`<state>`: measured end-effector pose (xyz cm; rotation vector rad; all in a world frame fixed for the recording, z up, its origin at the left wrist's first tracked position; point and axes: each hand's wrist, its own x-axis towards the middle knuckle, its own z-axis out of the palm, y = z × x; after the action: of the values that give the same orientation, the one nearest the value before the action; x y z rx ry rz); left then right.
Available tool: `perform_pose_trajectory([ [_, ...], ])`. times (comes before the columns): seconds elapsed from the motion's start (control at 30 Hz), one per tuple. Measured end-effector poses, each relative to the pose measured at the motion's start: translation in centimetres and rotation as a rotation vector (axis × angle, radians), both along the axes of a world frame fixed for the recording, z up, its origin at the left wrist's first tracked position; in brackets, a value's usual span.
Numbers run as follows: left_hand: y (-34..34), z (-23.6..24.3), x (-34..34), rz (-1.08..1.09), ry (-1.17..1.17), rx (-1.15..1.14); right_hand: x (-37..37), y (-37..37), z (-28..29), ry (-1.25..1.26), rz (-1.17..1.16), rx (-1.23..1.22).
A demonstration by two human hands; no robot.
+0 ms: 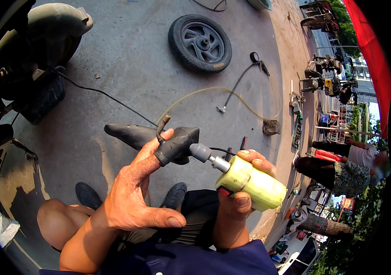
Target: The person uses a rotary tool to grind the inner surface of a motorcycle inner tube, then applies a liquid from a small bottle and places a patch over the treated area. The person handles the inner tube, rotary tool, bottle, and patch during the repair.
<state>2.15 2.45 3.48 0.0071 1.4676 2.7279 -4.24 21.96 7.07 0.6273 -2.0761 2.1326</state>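
Note:
My left hand [136, 192] grips a black rubber inner tube [177, 142] by its near part, fingers curled under it; a bent valve stem [162, 128] sticks up from the tube. The rest of the tube trails behind toward the upper left. My right hand [241, 206] is wrapped round a pale yellow cylindrical power tool [264, 188] with a red switch. The tool's grey conical tip [201, 152] points left and is at the right edge of the tube, apparently touching it.
A wheel with tyre [200, 43], a gauge with hose [254, 57], a yellow hose and a small dark block [270, 127] lie on the concrete. A scooter [30, 50] stands at left. At right are parked vehicles, tools, two people [351, 174] and a red canopy [372, 55].

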Motion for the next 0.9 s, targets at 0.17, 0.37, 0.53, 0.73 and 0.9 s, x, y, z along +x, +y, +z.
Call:
perform_pose_trajectory([
  [0.17,-0.1,0.3,0.2,0.001,0.008,-0.091,0.3,-0.3,0.0,-0.050,0.047,0.016],
  [0.37,-0.2,0.7,0.2,0.025,0.053,-0.222,0.3,-0.3,-0.3,-0.057,0.045,0.007],
  [0.53,-0.6,1.4,0.1,0.020,0.065,-0.460,0.3,-0.1,-0.2,-0.066,0.165,0.024],
  [0.73,-0.4,1.5,0.0,0.078,0.079,-0.541,0.0,-0.1,-0.3,-0.082,0.038,0.013],
  [0.9,-0.5,1.7,-0.2,0.087,0.090,-0.668,0.1,-0.3,-0.2,-0.089,0.112,0.024],
])
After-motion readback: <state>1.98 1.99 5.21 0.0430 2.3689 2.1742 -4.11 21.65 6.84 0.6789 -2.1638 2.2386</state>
